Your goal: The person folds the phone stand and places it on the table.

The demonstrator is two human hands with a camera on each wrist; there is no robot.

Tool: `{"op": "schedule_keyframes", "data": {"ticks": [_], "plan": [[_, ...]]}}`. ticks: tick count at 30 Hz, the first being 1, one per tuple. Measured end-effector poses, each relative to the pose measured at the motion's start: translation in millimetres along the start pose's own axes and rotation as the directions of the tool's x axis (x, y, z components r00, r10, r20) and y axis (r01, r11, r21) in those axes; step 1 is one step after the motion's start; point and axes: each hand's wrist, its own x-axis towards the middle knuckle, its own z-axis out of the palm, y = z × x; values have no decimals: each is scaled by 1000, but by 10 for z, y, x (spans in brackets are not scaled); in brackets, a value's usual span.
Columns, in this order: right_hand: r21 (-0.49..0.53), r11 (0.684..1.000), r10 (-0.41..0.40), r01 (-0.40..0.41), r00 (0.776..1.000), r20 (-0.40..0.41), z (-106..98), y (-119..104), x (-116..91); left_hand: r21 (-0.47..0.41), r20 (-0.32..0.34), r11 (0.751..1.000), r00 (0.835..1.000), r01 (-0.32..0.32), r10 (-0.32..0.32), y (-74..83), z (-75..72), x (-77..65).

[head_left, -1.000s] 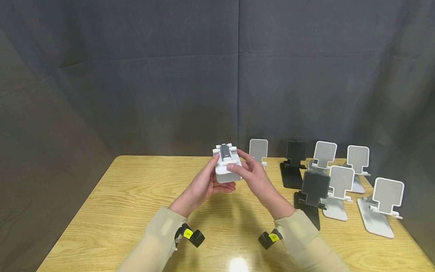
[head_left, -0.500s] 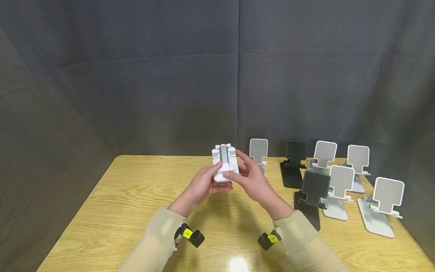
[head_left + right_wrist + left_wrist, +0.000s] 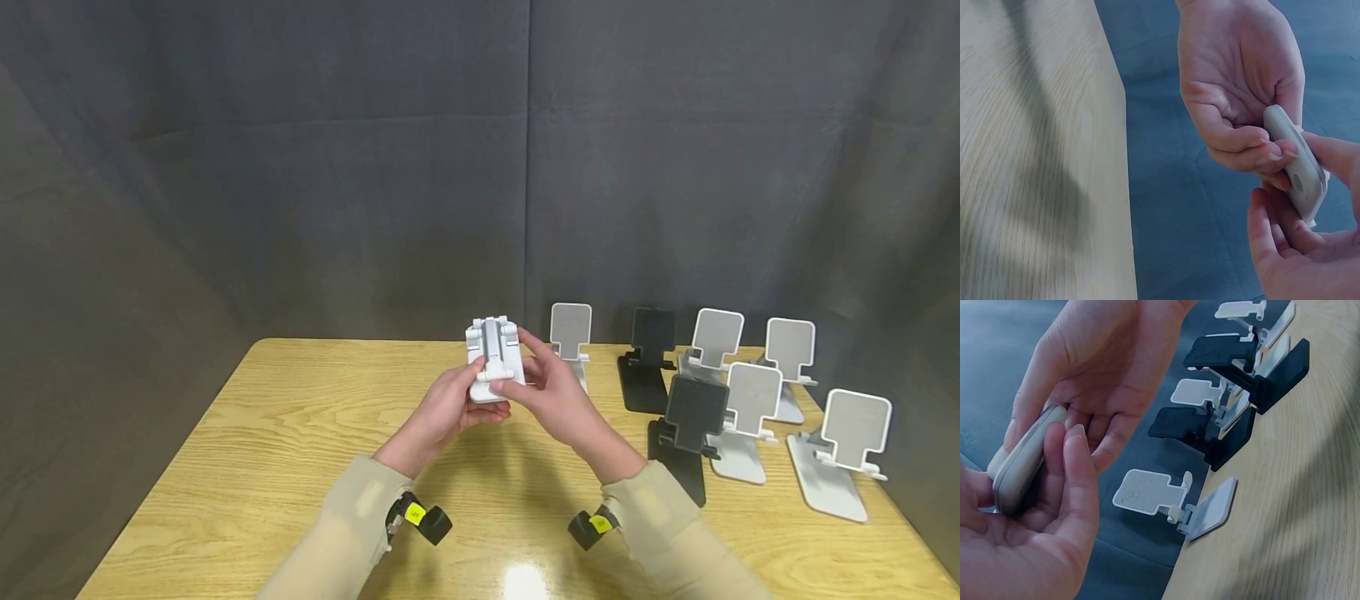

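Observation:
A white phone stand (image 3: 492, 343), folded flat, is held above the table between both hands in the head view. My left hand (image 3: 441, 406) grips its left side, thumb on top and fingers underneath. From the right, my right hand (image 3: 558, 400) pinches it, the thumb on the near end and the index finger along the far right edge. In the left wrist view the folded phone stand (image 3: 1025, 459) shows edge-on between the hands. The right wrist view shows the smooth underside of the phone stand (image 3: 1297, 169), partly covered by left fingertips (image 3: 1266, 153).
Several unfolded phone stands stand on the right of the wooden table (image 3: 300, 433), among them a front black one (image 3: 696, 412) and a white one (image 3: 855, 429) near the right edge. Another white stand (image 3: 571, 332) is just behind my right hand. A dark curtain (image 3: 375, 183) hangs behind.
The folded phone stand has tilted, so more of its hinged face shows and less of its near edge. My left thumb has slid down toward its near end.

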Motion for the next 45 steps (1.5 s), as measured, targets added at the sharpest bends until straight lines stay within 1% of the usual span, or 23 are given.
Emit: {"op": "schedule_keyframes", "data": {"ticks": [2,6,9,11,15,22,26,30,36,41,45], "plan": [[0,1000,-4,4,1000,1,2,5,7,-4,-7,1000,1000,1,-2,-4,-2,6],[-14,1000,-6,5,1000,-8,3,12,13,-14,-11,1000,1000,-16,15,-4,-18,8],[-47,999,-3,3,1000,-18,-2,8,7,-8,-13,1000,1000,-28,28,10,-39,-9],[-68,998,1,-2,1000,-26,-9,3,-1,-3,-25,1000,999,-24,24,26,-65,-23],[-92,996,7,-10,999,-34,-44,-16,-20,6,-61,1000,998,-23,23,52,-163,-39],[-131,991,22,-30,998,-62,-148,-7,-64,25,-122,999,992,-21,24,94,-398,-69],[-154,988,20,-31,997,-74,-223,7,-90,43,-136,999,991,-16,21,119,-561,-111],[-148,988,23,-36,996,-86,-325,17,-118,65,-160,998,987,-5,15,151,-754,-162],[-164,985,32,-56,989,-146,-523,47,-172,95,-212,995,977,17,3,199,-1068,-252],[-171,983,31,-63,982,-184,-717,45,-238,153,-238,987,971,38,0,227,-1401,-379],[-197,977,34,-79,974,-224,-895,38,-305,173,-261,982,965,73,-26,254,-1693,-485]]}}
